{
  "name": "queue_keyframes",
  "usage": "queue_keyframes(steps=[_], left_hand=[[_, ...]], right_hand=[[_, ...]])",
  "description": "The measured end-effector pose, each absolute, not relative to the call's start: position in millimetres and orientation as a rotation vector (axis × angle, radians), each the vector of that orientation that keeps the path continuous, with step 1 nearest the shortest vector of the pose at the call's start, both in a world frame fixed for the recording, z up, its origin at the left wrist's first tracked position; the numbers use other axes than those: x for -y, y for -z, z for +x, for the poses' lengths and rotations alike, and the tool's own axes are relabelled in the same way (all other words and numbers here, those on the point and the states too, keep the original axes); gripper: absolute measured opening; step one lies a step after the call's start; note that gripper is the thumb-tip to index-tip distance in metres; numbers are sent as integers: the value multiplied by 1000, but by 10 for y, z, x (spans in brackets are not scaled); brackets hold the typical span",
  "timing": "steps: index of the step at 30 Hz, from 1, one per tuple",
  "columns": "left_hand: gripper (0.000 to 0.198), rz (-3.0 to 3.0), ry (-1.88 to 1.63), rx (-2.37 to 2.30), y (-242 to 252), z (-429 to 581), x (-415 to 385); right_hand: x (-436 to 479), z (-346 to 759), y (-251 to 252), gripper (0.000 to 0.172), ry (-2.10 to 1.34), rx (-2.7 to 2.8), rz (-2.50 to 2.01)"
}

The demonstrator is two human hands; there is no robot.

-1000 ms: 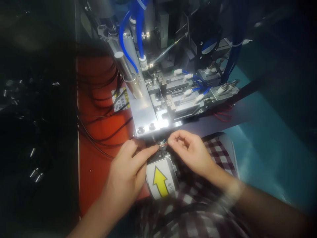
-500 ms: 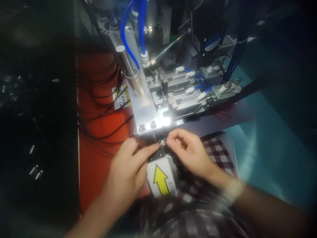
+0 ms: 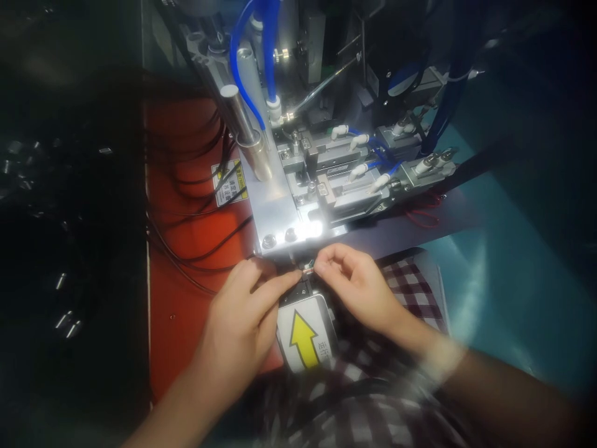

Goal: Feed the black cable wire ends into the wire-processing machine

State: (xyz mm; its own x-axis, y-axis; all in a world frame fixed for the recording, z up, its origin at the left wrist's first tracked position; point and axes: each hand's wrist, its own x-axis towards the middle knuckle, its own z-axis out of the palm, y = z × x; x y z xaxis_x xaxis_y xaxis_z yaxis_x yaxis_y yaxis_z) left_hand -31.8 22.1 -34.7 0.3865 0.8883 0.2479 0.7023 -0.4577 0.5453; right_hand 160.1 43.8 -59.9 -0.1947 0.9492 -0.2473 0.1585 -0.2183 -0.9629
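Between my two hands, just below the front edge of the metal machine plate (image 3: 275, 211), is a tiny shiny part (image 3: 308, 270), too small to name. My left hand (image 3: 247, 305) comes in from the left, its index finger stretched to the part and the other fingers curled out of sight. On the other side, my right hand (image 3: 357, 283) has thumb and index finger pinched together at the part. Beneath my fingertips is a dark fixture (image 3: 298, 291). Nearer to me lies a white label with a yellow arrow (image 3: 304, 339).
Blue air hoses (image 3: 270, 56) and white fittings (image 3: 359, 142) run over metal cylinders behind the plate. Black cables (image 3: 196, 261) cross the orange surface (image 3: 180, 336) at left. A warning sticker (image 3: 229, 183) sits beside the plate. Checked cloth (image 3: 413, 286) covers my lap.
The whole view has shifted very slightly. Both hands stay at the small part with nearly the same finger positions.
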Motion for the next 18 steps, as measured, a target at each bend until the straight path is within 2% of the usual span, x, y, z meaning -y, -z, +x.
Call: queue_keyframes(steps=[8,18], left_hand=[[30,2293,-739,-1382,360,-319,-217],[29,2277,-736,-1397,335,-304,-218]], right_hand=[[-500,1608,495,14,-1675,1197,-1462],[-416,1573,488,5,-1135,1499,-1413]])
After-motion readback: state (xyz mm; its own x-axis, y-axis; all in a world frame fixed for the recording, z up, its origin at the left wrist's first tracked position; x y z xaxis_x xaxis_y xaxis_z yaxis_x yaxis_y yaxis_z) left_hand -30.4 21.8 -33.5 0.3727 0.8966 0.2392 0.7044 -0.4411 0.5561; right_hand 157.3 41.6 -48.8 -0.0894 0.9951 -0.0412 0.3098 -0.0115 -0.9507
